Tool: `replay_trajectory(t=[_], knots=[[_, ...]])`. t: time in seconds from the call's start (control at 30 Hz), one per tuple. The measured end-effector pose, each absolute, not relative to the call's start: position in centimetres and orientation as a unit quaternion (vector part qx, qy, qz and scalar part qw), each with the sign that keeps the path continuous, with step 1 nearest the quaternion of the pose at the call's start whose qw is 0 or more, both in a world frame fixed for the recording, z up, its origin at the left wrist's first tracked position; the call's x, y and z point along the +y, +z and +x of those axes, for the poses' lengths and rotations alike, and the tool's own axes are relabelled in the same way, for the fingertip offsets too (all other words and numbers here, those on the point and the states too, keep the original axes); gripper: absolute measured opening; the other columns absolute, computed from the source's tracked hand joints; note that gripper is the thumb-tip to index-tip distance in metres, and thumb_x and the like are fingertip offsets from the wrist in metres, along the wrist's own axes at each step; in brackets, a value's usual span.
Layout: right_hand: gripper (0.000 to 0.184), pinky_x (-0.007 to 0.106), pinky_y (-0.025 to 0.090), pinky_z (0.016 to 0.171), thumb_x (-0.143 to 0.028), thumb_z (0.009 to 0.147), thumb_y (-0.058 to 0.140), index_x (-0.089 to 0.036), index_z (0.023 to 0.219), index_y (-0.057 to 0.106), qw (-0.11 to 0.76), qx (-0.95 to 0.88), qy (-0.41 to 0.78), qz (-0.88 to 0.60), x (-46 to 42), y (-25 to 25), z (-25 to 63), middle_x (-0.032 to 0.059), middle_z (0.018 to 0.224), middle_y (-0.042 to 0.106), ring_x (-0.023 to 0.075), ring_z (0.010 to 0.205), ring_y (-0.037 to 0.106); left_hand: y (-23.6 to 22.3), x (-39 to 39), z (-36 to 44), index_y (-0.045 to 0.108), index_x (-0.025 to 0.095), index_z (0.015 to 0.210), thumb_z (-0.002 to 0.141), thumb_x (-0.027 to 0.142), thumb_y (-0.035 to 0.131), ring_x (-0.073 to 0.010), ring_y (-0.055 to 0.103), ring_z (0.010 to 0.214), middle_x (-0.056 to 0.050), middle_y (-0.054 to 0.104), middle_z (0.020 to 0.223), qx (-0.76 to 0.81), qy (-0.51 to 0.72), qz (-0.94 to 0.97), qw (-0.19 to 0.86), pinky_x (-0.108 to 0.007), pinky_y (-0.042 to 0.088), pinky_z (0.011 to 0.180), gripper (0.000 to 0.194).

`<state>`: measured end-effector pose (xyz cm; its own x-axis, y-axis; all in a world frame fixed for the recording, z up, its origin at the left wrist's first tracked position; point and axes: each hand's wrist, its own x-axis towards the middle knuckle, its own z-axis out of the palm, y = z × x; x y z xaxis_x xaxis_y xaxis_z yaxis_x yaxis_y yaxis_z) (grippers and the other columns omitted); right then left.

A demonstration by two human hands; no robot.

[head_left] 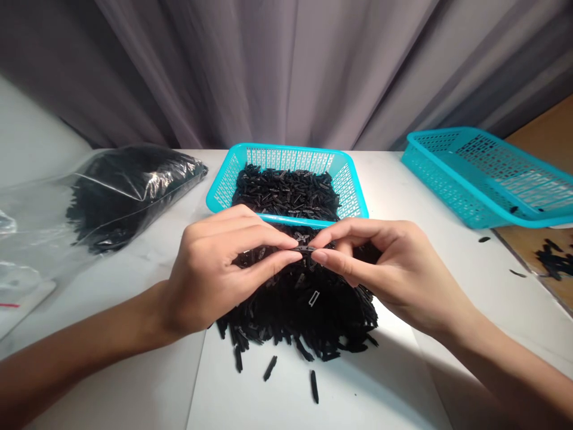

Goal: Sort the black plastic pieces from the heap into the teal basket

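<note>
My left hand [242, 263] and my right hand [380, 257] meet in the middle of the view. Between them is a slim black clip-like piece [305, 248], pinched at its left end by the left thumb and forefinger and at its right end by the right ones. Its exact kind is too small to make out. Below the hands spreads a heap of similar black pieces [286, 316], with a pale rectangular outline showing on one. Just behind, a turquoise basket [286, 222] holds many more black pieces.
To the left lies a clear plastic bag [147, 185] full of black pieces. A second turquoise basket [447, 173] stands at the right, with a few pieces inside. Loose pieces [314, 387] lie on the white surface in front. A grey curtain [286, 71] hangs behind.
</note>
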<state>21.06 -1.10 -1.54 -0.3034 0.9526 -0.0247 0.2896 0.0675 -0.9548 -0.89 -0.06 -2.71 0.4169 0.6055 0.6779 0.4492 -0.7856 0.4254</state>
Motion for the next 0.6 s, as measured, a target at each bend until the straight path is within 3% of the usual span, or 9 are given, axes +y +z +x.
replay_trajectory(t=[0.27,0.4,0.5,0.6], knots=[[0.017,0.027,0.031,0.048,-0.036,0.085,0.076,-0.02,0.082,0.077,0.329,-0.685,0.423,-0.493,-0.7,-1.1,21.2,-0.0052,0.048,0.048,0.0103,0.048,0.042,-2.8,0.1,-0.9,0.074,0.018,0.093,0.083,0.019,0.079,-0.0133,0.069,0.074,-0.001,0.077,0.082,0.314,0.44,0.839,0.069,-0.028,0.056,0.072,0.011],[0.017,0.029,0.026,0.047,-0.036,0.08,0.08,-0.019,0.086,0.077,0.411,-0.659,0.282,-0.562,3.6,-1.2,21.9,-0.0027,0.052,0.05,0.0117,0.049,0.038,-3.1,0.3,-1.0,0.07,0.019,0.111,0.084,0.024,0.079,-0.0139,0.068,0.077,-0.002,0.076,0.086,0.338,0.439,0.83,0.059,-0.03,0.057,0.074,0.029],[0.037,0.028,0.023,0.045,-0.05,0.082,0.076,-0.016,0.098,0.074,0.445,-0.591,0.414,-0.531,6.2,-1.6,21.7,-0.0049,0.053,0.046,0.0097,0.046,0.032,-3.2,0.4,-1.0,0.069,0.02,0.109,0.085,0.022,0.078,-0.0142,0.068,0.078,-0.002,0.076,0.089,0.333,0.435,0.835,0.055,-0.031,0.057,0.076,0.025],[0.058,0.027,0.02,0.043,-0.066,0.09,0.057,-0.014,0.111,0.069,0.404,-0.506,0.61,-0.457,5.7,-2.1,20.3,-0.0064,0.054,0.046,0.0076,0.043,0.024,-3.3,0.5,-0.9,0.068,0.02,0.11,0.087,0.02,0.075,-0.0166,0.07,0.088,-0.005,0.076,0.1,0.328,0.428,0.841,0.045,-0.032,0.058,0.082,0.025]])
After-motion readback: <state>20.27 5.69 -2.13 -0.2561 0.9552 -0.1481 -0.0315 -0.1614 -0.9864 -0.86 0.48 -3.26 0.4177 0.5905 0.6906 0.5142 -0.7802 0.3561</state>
